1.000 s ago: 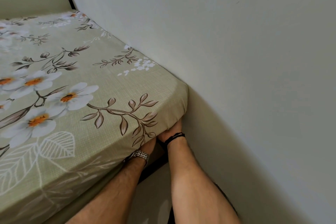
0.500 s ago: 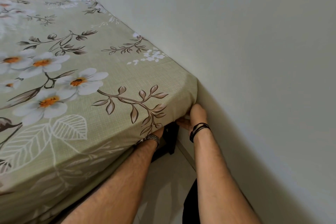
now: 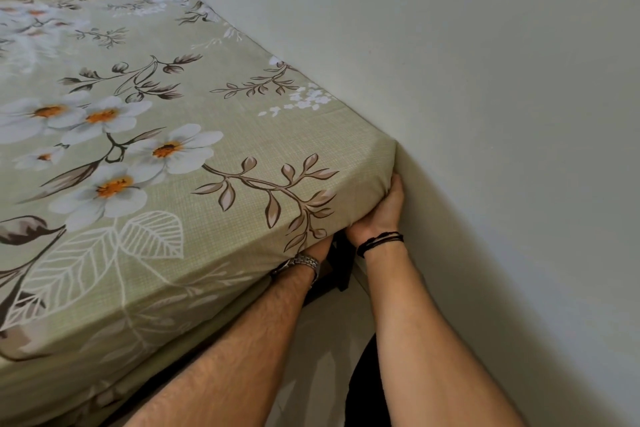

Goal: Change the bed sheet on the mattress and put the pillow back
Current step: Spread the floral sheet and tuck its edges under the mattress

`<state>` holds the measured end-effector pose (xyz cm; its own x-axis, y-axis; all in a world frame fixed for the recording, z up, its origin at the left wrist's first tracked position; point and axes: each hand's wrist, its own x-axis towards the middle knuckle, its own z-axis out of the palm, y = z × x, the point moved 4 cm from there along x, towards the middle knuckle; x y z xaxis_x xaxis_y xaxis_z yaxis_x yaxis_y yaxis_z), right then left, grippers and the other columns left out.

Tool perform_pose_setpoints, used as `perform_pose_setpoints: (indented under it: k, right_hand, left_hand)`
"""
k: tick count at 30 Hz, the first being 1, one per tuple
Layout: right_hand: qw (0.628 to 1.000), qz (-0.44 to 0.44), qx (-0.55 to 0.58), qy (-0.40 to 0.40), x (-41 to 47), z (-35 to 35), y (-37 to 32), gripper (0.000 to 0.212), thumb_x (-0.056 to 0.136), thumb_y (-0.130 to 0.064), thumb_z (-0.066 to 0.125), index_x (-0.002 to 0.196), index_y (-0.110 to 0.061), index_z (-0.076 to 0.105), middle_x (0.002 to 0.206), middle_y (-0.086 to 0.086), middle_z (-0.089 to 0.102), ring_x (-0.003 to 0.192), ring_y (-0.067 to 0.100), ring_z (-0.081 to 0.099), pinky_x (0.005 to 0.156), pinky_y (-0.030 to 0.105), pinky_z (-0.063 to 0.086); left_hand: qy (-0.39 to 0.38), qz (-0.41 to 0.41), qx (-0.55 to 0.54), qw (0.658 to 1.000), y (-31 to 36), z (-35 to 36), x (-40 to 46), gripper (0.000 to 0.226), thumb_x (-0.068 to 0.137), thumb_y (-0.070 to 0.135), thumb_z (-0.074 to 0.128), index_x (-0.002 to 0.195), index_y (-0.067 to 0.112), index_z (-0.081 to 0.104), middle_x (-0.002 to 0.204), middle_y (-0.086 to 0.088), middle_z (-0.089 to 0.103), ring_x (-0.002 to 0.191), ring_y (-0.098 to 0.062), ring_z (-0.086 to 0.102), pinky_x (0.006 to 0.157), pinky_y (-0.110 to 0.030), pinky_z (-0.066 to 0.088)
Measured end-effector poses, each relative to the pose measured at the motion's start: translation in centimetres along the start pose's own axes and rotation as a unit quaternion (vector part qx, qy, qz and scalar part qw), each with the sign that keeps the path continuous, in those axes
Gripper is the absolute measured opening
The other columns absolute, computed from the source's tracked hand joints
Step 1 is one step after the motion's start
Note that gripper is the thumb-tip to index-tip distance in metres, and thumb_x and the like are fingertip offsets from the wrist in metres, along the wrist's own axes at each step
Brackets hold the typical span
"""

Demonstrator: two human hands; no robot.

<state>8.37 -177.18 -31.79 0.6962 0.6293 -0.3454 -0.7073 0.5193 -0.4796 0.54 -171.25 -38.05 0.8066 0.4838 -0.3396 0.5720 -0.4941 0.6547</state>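
Pale wall (image 3: 485, 114) runs along the far side of the mattress, and the mattress corner (image 3: 384, 163) pressed against that wall is the landmark for everything else. Over the top of the mattress the green floral bed sheet (image 3: 207, 135) lies smooth and taut, wrapped down round the corner with few wrinkles. Right at the corner, on its wall side, the right hand (image 3: 382, 208) cups the sheet's lower edge, its fingers curled under the fabric. Just beside the corner, under the foot edge, the left hand (image 3: 320, 248) reaches beneath the mattress; only its wrist, with a metal watch (image 3: 299, 263), shows, so I cannot tell whether it grips anything. Below the corner a dark bed leg (image 3: 343, 263) stands on the light floor.

Judging from this, the new sheet is on and this corner is being tucked. No pillow is in view, so putting it back probably remains.
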Motion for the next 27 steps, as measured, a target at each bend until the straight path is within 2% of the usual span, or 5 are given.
perform_pose_setpoints:
  k: [6, 9, 15, 20, 27]
  right_hand:
    - [0.995, 0.039, -0.086, 0.021, -0.5, -0.1, 0.1, 0.070, 0.083, -0.065, 0.057, 0.137, -0.021, 0.066, 0.134, 0.012, 0.066, 0.126, 0.034, 0.060, 0.107, 0.049, 0.045]
    - [0.946, 0.047, -0.298, 0.117, -1.5, -2.3, -2.2, 0.067, 0.086, -0.071, 0.057, 0.127, -0.019, 0.067, 0.125, 0.019, 0.069, 0.107, 0.040, 0.070, 0.079, 0.052, 0.062]
    - [0.958, 0.115, -0.264, -0.002, -5.1, -2.3, -1.2, 0.109, 0.069, -0.097, 0.048, 0.144, -0.018, 0.049, 0.125, 0.022, 0.069, 0.112, 0.041, 0.070, 0.098, 0.057, 0.054]
    - [0.978, 0.024, -0.204, 0.039, -5.0, -0.4, -0.2, 0.089, 0.077, -0.082, 0.061, 0.144, -0.025, 0.052, 0.123, 0.014, 0.071, 0.110, 0.032, 0.070, 0.097, 0.051, 0.057]
    - [0.980, -0.006, -0.185, 0.077, -4.5, 0.1, 0.7, 0.097, 0.065, -0.086, 0.066, 0.143, -0.029, 0.053, 0.128, 0.007, 0.068, 0.111, 0.030, 0.068, 0.090, 0.055, 0.059]
  left_hand:
    - [0.072, -0.125, -0.184, 0.972, -0.7, -0.4, 0.6, 0.054, 0.111, 0.016, 0.032, 0.157, 0.001, 0.010, 0.168, -0.016, 0.010, 0.154, -0.029, 0.017, 0.110, -0.017, 0.015]
    - [0.023, -0.142, -0.250, 0.957, -0.5, 0.5, 0.0, 0.049, 0.112, 0.014, 0.028, 0.155, -0.006, 0.017, 0.165, -0.020, 0.020, 0.152, -0.031, 0.023, 0.102, -0.020, 0.027]
    - [0.163, -0.061, -0.100, 0.980, -0.3, -0.6, -0.3, 0.056, 0.108, 0.032, 0.044, 0.155, 0.006, 0.029, 0.162, -0.011, 0.028, 0.151, -0.027, 0.025, 0.110, -0.017, 0.015]
    - [0.252, 0.035, 0.034, 0.966, 1.0, -0.2, -6.0, 0.035, 0.104, 0.023, 0.036, 0.126, 0.015, 0.062, 0.122, -0.010, 0.068, 0.112, -0.029, 0.064, 0.086, -0.031, 0.045]
    - [0.310, 0.117, 0.203, 0.921, -2.2, 2.2, -18.8, 0.077, 0.091, 0.030, 0.045, 0.163, 0.026, 0.018, 0.168, 0.003, 0.021, 0.155, -0.015, 0.020, 0.125, -0.045, 0.022]
